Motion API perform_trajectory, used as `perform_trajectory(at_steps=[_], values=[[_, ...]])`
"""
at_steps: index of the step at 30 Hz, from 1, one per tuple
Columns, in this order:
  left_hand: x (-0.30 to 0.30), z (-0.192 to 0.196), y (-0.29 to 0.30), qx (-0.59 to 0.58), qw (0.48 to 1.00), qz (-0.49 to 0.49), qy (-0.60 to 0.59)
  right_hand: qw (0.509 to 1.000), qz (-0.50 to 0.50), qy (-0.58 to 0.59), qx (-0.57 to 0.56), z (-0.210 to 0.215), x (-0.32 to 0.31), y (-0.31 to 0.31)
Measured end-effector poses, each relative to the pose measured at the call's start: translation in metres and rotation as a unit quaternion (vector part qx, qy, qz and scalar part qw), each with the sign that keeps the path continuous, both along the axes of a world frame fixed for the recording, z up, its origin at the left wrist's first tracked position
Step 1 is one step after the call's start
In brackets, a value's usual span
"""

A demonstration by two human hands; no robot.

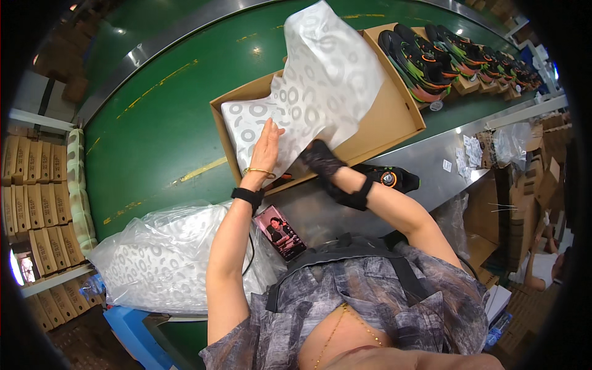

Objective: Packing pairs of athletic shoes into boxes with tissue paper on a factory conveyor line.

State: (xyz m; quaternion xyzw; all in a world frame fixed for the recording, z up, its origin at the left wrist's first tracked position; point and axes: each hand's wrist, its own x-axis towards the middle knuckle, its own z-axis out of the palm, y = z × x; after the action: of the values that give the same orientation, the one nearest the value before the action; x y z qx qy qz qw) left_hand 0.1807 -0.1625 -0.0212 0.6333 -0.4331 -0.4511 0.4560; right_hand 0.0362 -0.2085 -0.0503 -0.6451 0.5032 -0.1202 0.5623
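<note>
A sheet of white tissue paper (320,74) with grey ring prints lies in an open brown shoebox (394,117) and spills over its far side. My bare left hand (266,148) rests on the paper at the box's left part, fingers stretched out flat. In a dark glove, my right hand (322,159) is at the paper's near edge inside the box; its fingers are bent, and what they hold is hidden. A small orange and black part of a shoe (282,179) peeks out beside my left wrist. Another black shoe (390,177) lies just outside the box, beyond my right wrist.
Black, green and orange shoes (425,61) stand in a row at far right on the green belt (166,123). A phone (279,232) lies before me on the metal ledge (444,142). Bagged printed paper (166,265) sits at near left; stacked boxes (37,203) stand beyond.
</note>
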Motion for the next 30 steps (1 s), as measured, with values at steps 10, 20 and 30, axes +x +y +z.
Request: perform_trajectory(at_steps=[10, 20, 30], values=[[-0.012, -0.024, 0.016, 0.041, 0.827, -0.154, -0.540, 0.875, -0.209, 0.157, -0.407, 0.049, -0.212, 0.047], [-0.079, 0.035, 0.097, -0.160, 0.846, -0.265, -0.434, 0.901, 0.141, 0.101, -0.398, 0.108, -0.169, 0.077], [-0.040, 0.039, 0.121, 0.092, 0.992, 0.033, 0.074, 0.707, 0.080, -0.153, -0.685, 0.189, -0.111, 0.049]])
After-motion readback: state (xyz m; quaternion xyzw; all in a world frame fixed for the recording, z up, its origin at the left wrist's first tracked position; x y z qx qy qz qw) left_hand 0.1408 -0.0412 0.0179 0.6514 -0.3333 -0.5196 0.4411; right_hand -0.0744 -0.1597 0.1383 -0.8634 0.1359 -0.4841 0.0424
